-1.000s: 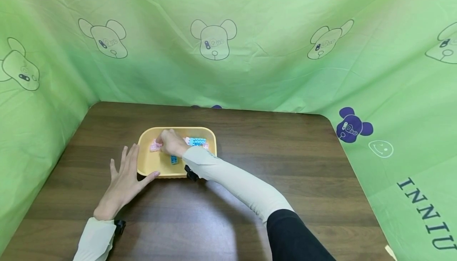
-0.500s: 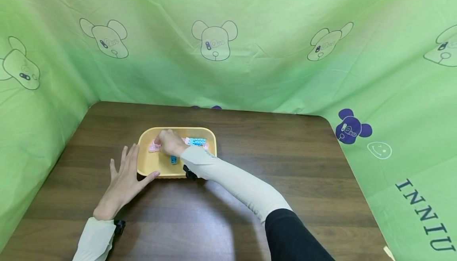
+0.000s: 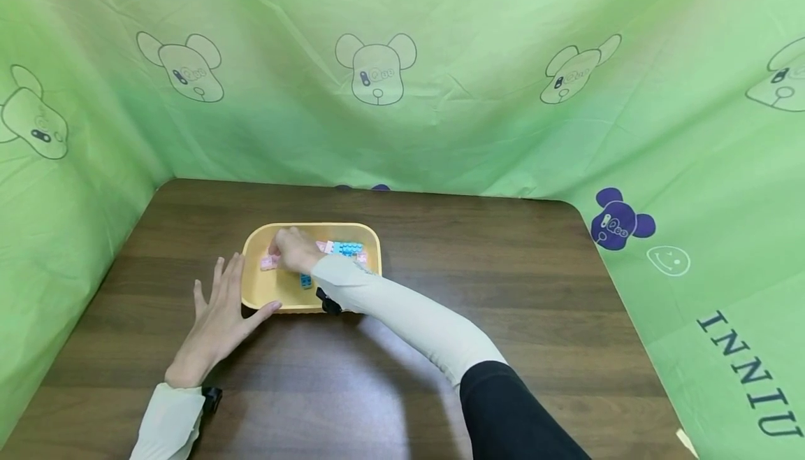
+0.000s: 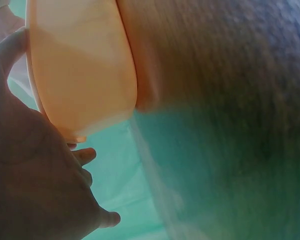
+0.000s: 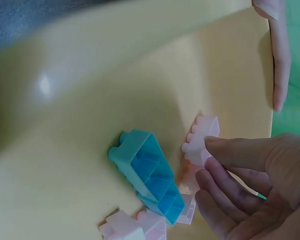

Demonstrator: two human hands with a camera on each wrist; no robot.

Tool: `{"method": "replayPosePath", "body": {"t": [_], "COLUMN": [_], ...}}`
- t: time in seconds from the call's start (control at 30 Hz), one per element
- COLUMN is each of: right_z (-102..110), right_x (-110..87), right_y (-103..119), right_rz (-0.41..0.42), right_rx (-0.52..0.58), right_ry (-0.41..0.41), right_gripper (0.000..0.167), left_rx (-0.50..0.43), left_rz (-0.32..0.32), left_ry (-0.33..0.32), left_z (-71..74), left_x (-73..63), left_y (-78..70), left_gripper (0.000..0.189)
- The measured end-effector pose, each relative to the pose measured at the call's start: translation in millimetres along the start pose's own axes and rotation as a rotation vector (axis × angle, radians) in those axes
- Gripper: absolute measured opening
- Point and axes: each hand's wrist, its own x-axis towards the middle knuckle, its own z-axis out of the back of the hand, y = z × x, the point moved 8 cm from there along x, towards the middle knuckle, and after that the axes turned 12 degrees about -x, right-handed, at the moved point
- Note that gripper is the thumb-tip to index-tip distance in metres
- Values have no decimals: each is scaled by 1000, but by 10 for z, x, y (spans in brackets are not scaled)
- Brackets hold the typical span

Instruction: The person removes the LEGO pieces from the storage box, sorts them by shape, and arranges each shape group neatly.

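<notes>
A yellow tray [image 3: 251, 285] holds pink and blue toy building bricks. My right hand [image 3: 298, 249] reaches into it, and its thumb and curled fingers pinch a pink brick [image 5: 201, 136] near the left end; part of that grip is hidden. Beside those fingers a blue brick [image 5: 147, 172] lies on its side, hollow underside showing. More pink bricks [image 5: 124, 227] lie close by. With fingers spread, my left hand [image 3: 216, 327] rests against the tray's left end, its thumb at the front rim.
A light-blue brick [image 3: 348, 249] lies with pink ones at the tray's right side. Under the tray is a dark wooden table [image 3: 503, 292]. A green printed cloth [image 3: 440, 131] hangs behind and along both sides.
My right hand has shifted slightly left inside the tray, and the pink brick at its fingertips has moved left and a little nearer. The left hand stays in place.
</notes>
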Motion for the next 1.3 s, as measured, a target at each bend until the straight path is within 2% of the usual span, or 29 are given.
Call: {"method": "replayPosePath", "body": {"t": [0.23, 0.47, 0.83, 1.1, 1.3], "right_z": [-16, -39, -54, -55, -47], "right_x": [26, 104, 155, 162, 169], "right_y": [6, -2, 66, 63, 73], "right_rz": [-4, -6, -14, -27, -20], "right_rx": [5, -59, -133, -134, -156], "right_ry": [-1, -5, -5, -6, -13], "right_gripper": [20, 10, 21, 29, 26], "left_rx": [-4, -1, -9, -12, -12], "left_rz": [-4, -5, -13, -24, -26], "left_ry": [-2, -2, -7, -19, -26], "left_z": [5, -10, 2, 12, 15], "left_x": [3, 9, -7, -13, -15], "left_y": [0, 1, -20, -37, -44], "left_gripper": [112, 112, 112, 112, 111]}}
